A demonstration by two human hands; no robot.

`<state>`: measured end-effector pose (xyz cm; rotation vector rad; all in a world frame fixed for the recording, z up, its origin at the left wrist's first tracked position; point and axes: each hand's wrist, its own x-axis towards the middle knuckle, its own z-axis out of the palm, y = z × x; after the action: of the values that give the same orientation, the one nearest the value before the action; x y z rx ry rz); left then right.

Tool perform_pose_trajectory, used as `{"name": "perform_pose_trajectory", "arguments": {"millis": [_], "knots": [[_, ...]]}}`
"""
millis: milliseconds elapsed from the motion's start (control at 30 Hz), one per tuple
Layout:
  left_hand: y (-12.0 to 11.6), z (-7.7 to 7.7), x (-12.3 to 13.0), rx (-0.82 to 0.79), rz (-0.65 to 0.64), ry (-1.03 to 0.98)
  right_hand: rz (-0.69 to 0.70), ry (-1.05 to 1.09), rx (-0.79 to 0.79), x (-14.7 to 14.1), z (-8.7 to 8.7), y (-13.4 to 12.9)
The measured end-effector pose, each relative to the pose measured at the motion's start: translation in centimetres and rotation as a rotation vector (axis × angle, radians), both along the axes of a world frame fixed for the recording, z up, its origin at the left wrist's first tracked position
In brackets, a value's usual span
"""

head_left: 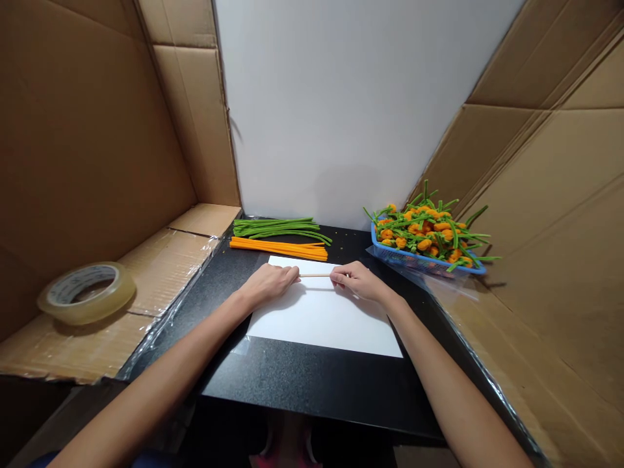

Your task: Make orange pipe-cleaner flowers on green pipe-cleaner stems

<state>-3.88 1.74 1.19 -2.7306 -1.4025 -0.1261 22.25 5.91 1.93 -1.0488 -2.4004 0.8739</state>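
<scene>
A thin, pale wooden stick [314, 275] spans the gap between my two hands, just above a white sheet of paper [322, 322]. My left hand [274, 281] is closed on the stick's left end, and my right hand [357, 281] pinches its right end. The fingers hide both tips. Behind my left hand lies a bundle of orange pipe cleaners [280, 248]. Farther back is a bundle of green pipe cleaners [277, 228].
A blue basket [424, 260] heaped with orange and green pipe-cleaner pieces [433, 231] stands at the back right. On the left, a roll of clear tape [88, 292] rests on cardboard [151, 266]. Cardboard walls flank the black tabletop [273, 380].
</scene>
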Motion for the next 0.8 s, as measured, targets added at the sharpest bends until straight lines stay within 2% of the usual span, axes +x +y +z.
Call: {"name": "perform_pose_trajectory", "arguments": {"millis": [100, 167, 233, 333, 400, 500, 667, 800], "knots": [[0.6, -0.4, -1.6, -0.002, 0.107, 0.006, -0.080, -0.010, 0.041, 1.8, -0.5, 0.6], [1.1, -0.8, -3.3, 0.006, 0.272, 0.011, -0.257, -0.024, 0.140, 4.2, -1.1, 1.4], [1.6, -1.2, -4.7, 0.041, 0.359, -0.011, -0.505, -0.083, 0.228, 6.8, -1.9, 2.3], [1.9, -1.4, -5.3, 0.045, 0.288, -0.016, -0.652, -0.138, 0.288, 9.2, -3.1, 3.3], [1.8, -1.4, -5.0, 0.041, 0.242, -0.031, -0.688, -0.165, 0.316, 9.4, -3.5, 3.6], [1.7, -1.2, -4.7, 0.035, 0.254, -0.075, -0.728, -0.247, 0.359, 8.8, -3.6, 3.3], [1.8, -1.3, -5.0, 0.018, 0.299, -0.160, -0.756, -0.465, 0.419, 8.0, -2.8, 2.5], [1.9, -1.6, -5.1, 0.050, 0.217, -0.227, -0.760, -0.508, 0.524, 6.3, -2.3, 2.3]]}}
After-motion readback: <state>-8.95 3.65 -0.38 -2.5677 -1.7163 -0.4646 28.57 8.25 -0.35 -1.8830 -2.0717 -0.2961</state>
